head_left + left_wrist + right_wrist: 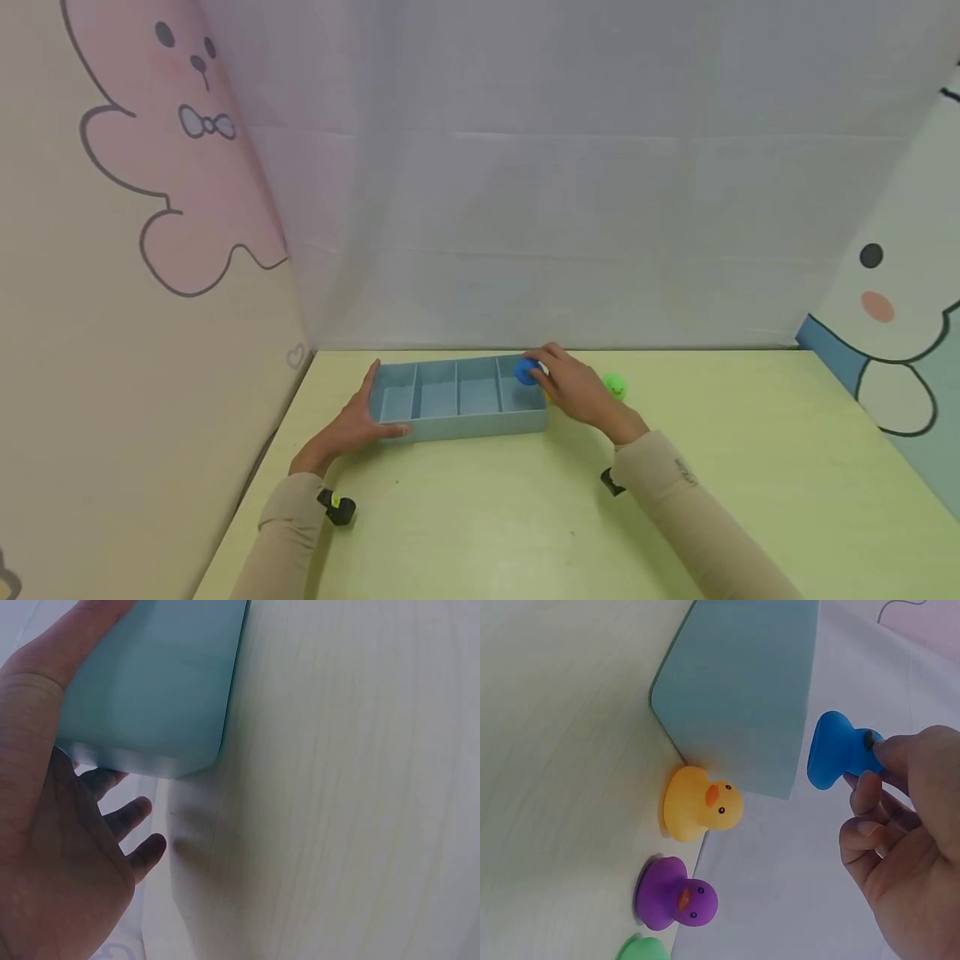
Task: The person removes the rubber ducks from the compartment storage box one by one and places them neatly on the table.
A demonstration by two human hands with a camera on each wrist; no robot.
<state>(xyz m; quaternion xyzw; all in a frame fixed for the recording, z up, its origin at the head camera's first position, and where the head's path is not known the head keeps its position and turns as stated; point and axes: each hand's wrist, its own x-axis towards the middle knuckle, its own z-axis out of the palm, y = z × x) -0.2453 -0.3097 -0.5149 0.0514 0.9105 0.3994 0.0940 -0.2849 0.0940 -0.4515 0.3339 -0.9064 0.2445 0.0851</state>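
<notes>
My right hand [581, 387] pinches a blue rubber duck [840, 752] by its head between thumb and fingertips. In the head view the blue duck overlaps the rightmost compartment of a light blue divided tray [465, 427]; the right wrist view shows it by the tray's rim. My left hand [352, 425] holds the tray's left end, thumb along the front wall and the other fingers spread around the end wall. Beside the tray's right end sit a yellow rubber duck [694, 806] and a purple one [671, 894]. A green rubber duck [615, 386] stands farther right.
The pale yellow-green table [480, 517] meets a white curtain [570, 208] behind the tray. Cartoon-printed panels stand at the left [150, 375] and right [892, 367]. Small black wrist devices hang below both sleeves.
</notes>
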